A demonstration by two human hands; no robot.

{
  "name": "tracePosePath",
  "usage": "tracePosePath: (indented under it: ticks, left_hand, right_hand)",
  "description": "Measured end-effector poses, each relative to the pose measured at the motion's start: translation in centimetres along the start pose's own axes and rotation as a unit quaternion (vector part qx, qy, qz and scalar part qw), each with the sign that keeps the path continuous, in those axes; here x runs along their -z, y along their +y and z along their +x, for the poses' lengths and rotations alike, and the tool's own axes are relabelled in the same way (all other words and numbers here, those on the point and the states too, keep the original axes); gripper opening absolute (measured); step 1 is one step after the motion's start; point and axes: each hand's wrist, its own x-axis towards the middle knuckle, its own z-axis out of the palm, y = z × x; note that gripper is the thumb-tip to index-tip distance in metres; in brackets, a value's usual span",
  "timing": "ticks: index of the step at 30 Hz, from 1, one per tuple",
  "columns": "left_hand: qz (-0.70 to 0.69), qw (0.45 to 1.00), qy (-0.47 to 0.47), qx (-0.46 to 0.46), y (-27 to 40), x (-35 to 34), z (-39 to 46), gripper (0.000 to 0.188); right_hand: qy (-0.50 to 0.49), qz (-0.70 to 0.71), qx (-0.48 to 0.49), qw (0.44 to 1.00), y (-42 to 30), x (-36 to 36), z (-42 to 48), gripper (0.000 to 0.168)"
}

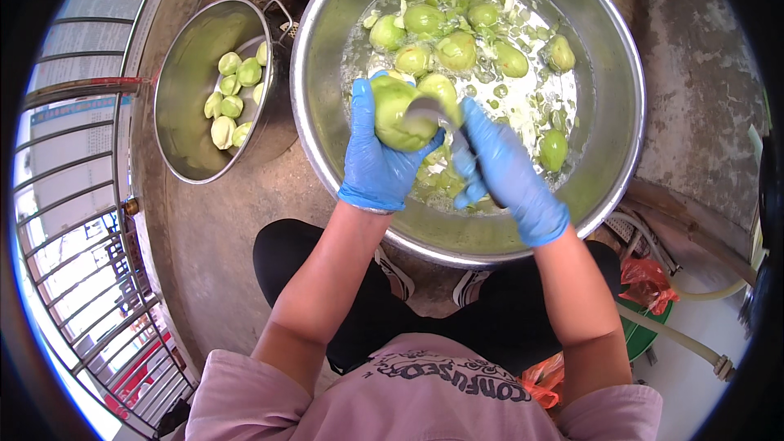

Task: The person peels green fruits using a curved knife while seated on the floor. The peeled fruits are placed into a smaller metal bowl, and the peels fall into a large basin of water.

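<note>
My left hand (380, 165), in a blue disposable glove, holds a large green fruit (395, 116) over a wide metal basin (324, 153). My right hand (505, 165), gloved the same way, grips the dark handle of a tool with a curved metal blade (429, 111). Motion blurs the blade, which lies over the fruit's right side; whether it touches cannot be told. Below, several green fruits (456, 51) sit in the basin's water among peelings and pale scraps. Paler green peeled fruits (231, 106) lie in a deep metal pot (184, 135) to the left.
A metal railing (73, 128) runs along the left. The concrete floor (208, 245) lies between it and my knees. At the right are a concrete ledge (692, 92), a pale hose (667, 331), a red plastic bag (649, 285) and a green plastic container (640, 337).
</note>
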Motion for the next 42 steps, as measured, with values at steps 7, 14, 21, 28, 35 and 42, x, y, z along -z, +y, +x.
tracePosePath:
  ticks: [7, 14, 21, 28, 35, 42]
  left_hand:
    - [0.037, 0.994, -0.083, 0.054, -0.3, -0.4, -0.3, 0.058]
    - [0.306, 0.929, -0.148, -0.146, -0.5, 0.4, -0.9, 0.046]
    - [0.041, 0.98, -0.18, 0.077, 0.7, 0.8, 0.1, 0.044]
    - [0.146, 0.978, -0.138, -0.064, 0.2, -1.2, -1.3, 0.048]
    - [0.073, 0.987, -0.141, 0.014, 0.8, -0.2, -0.3, 0.046]
    - [0.058, 0.992, -0.099, -0.047, 0.2, 0.4, 0.5, 0.052]
  right_hand:
    - [0.001, -0.177, 0.041, 0.983, -2.4, 1.2, -0.1, 0.053]
    - [-0.013, -0.203, 0.05, 0.978, -2.2, 1.1, -0.2, 0.052]
    - [0.012, -0.236, 0.048, 0.971, -0.3, 0.5, 0.2, 0.053]
    - [0.027, -0.283, 0.15, 0.947, -0.6, 0.6, 0.1, 0.057]
    - [-0.011, -0.208, 0.039, 0.977, -0.4, -0.1, -0.1, 0.056]
    - [0.055, -0.328, 0.117, 0.936, 1.1, -1.1, 0.3, 0.057]
